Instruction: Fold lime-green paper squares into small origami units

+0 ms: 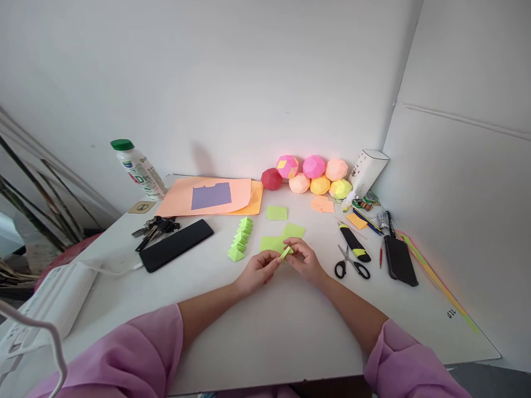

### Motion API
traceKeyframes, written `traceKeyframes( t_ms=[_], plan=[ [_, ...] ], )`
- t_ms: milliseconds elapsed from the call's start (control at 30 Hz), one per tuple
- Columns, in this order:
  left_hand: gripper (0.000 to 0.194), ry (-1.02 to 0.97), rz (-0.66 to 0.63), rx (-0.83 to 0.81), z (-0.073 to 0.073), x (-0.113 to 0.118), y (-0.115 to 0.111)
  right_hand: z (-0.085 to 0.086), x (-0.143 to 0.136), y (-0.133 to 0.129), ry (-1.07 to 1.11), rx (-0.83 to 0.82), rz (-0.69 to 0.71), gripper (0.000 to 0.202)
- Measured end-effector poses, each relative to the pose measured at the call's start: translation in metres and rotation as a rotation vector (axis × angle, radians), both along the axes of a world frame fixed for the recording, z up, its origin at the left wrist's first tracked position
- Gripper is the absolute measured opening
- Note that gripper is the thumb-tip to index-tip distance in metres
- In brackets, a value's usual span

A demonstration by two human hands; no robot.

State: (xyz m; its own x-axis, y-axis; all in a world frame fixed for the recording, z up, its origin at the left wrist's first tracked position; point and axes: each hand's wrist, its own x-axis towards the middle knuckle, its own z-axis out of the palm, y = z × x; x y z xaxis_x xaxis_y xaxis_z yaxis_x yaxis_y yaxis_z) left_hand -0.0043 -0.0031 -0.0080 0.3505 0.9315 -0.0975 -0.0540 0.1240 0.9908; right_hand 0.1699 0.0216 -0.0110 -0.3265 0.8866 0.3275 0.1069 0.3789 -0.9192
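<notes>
Between the fingertips of my left hand and my right hand is a small folded piece of green paper. Both hands pinch it just above the table, near the middle. Behind them lie flat green paper pieces, partly covered by my fingers, and another green sheet. Farther back rests a green paper rectangle. Left of my hands stands a row of several folded green paper units, pointed like small pyramids.
Black-handled scissors and a cutter knife lie right of my hands, beside a dark phone. At left are a black power bank, keys and a white bottle. Several faceted paper balls line the wall.
</notes>
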Motion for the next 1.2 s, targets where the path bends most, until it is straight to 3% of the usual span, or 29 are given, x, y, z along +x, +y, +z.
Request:
traceKeyframes(
  t_ms=[167,367,600,867,1000,1200],
  plan=[
    [0.031,-0.090,0.024,0.009,-0.0001,0.0029,-0.0006,-0.0043,0.0023,-0.0007,-0.009,-0.214,0.065,0.024],
    [0.026,-0.117,0.040,0.060,-0.0021,0.0014,-0.0007,-0.0001,0.0056,0.0009,-0.072,-0.285,0.115,0.031],
    [0.034,-0.182,-0.068,0.040,0.0009,0.0003,-0.0011,0.0041,0.0078,0.0006,-0.064,-0.299,0.183,0.027],
    [0.034,-0.149,0.015,0.080,-0.0056,0.0020,-0.0009,0.0042,0.0063,0.0014,-0.049,-0.356,0.186,0.026],
    [0.024,-0.087,0.000,0.099,-0.0030,0.0018,-0.0039,0.0038,0.0061,0.0021,-0.046,-0.343,0.172,0.027],
    [0.028,0.003,-0.037,0.193,-0.0041,-0.0009,-0.0021,0.0042,0.0068,0.0037,-0.014,-0.318,0.180,0.026]
  ],
)
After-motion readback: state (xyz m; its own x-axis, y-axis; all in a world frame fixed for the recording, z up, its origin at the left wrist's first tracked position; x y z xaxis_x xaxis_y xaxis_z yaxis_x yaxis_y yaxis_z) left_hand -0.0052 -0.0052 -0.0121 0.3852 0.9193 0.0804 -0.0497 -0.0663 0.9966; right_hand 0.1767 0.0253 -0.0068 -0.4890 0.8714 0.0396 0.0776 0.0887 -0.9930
